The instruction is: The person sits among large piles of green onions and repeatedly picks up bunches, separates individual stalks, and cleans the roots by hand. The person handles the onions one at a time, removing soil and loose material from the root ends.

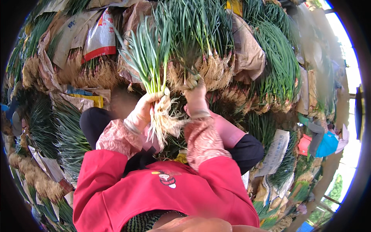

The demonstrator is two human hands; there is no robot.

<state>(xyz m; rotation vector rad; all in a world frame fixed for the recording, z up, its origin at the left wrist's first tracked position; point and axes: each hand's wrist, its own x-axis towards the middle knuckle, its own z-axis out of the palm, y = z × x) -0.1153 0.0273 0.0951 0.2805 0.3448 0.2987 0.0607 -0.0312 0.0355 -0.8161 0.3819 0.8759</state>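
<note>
My left hand (pixel 142 108) grips a bunch of young green garlic plants (pixel 152 74) around the lower pale stems. Their flat leaves fan up and away from me, and long whitish roots (pixel 165 119) hang below the fist. Beside it on the right, my right hand (pixel 194 90) is curled closed at the edge of the piled plants. A thin dark green leaf (pixel 189 69), partly blurred, runs into its fingers. Directly beyond both hands lies a thick row of green garlic (pixel 203 32), its tan roots (pixel 216 71) facing me.
Printed woven sacks (pixel 100 34) and a brown sack (pixel 246 47) lie among the bundles. More garlic plants (pixel 279 63) are heaped right, with others (pixel 68 133) left. My bent knees (pixel 246 150) flank the work. Another person in blue (pixel 326 145) is at the far right.
</note>
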